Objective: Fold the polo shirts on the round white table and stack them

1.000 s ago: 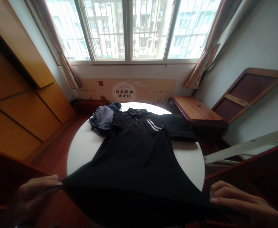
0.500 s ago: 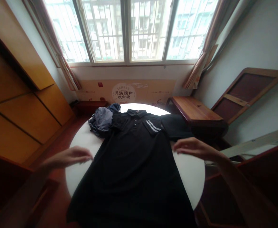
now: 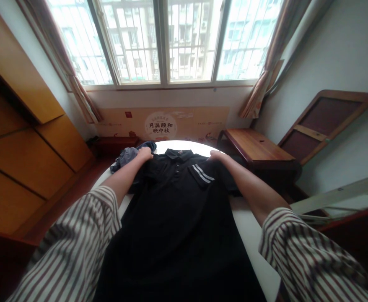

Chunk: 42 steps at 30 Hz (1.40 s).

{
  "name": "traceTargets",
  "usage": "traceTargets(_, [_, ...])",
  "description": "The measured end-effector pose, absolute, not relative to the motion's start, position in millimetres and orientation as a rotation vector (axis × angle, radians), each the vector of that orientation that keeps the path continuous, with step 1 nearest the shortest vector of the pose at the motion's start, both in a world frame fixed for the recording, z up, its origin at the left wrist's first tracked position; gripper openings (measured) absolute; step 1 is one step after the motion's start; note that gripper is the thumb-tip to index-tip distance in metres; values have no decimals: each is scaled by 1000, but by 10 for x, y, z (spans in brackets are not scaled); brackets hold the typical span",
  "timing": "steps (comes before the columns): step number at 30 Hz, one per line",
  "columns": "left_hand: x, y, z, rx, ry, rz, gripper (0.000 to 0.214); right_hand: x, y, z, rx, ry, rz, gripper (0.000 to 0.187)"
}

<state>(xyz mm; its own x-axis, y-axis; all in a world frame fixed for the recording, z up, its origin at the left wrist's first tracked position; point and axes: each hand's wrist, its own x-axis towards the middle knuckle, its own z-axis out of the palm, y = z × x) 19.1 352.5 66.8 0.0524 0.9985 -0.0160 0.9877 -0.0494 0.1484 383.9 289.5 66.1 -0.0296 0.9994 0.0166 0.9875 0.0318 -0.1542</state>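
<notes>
A black polo shirt [image 3: 177, 218] lies flat on a round white surface [image 3: 250, 226], collar [image 3: 176, 154] toward the far edge and body running down past the near edge, out of view. The left hand [image 3: 145, 153] is on the shirt's shoulder, left of the collar, near the far edge. The right hand [image 3: 215, 155] is on the opposite shoulder, right of the collar. The hands are well apart, with the collar between them. Fingers are partly hidden; whether either hand grips the cloth or only rests on it cannot be determined. Both forearms extend from striped sleeves [image 3: 73, 235]. A crumpled blue-grey garment [image 3: 126, 157] lies at the far left edge, just beside the left hand and partly under the shirt. A wooden bench [image 3: 253, 144] stands beyond the right edge.
</notes>
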Motion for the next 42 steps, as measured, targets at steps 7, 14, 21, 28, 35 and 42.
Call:
traceTargets(7, [93,3822,509,2139,1973,311,26,3961,3206,473,-2341,-2140,304,30])
traceTargets(14, [-20,3983,484,2060,2045,648,31,3950,3301,492,-2203,-2134,161,22])
traceTargets(21, [24,4090,570,1995,2099,772,26,3791,3256,596,-2195,-1967,-159,35])
traceTargets(28, [230,3244,677,2603,1525,771,26,3301,2388,672,-1826,-2355,-197,28])
traceTargets(35, [-354,583,553,2681,734,384,18,3177,-149,552,-1107,-2680,184,26])
traceTargets(42, [-814,-483,175,2740,966,487,43,3211,-1261,50,-1290,-2411,57,46])
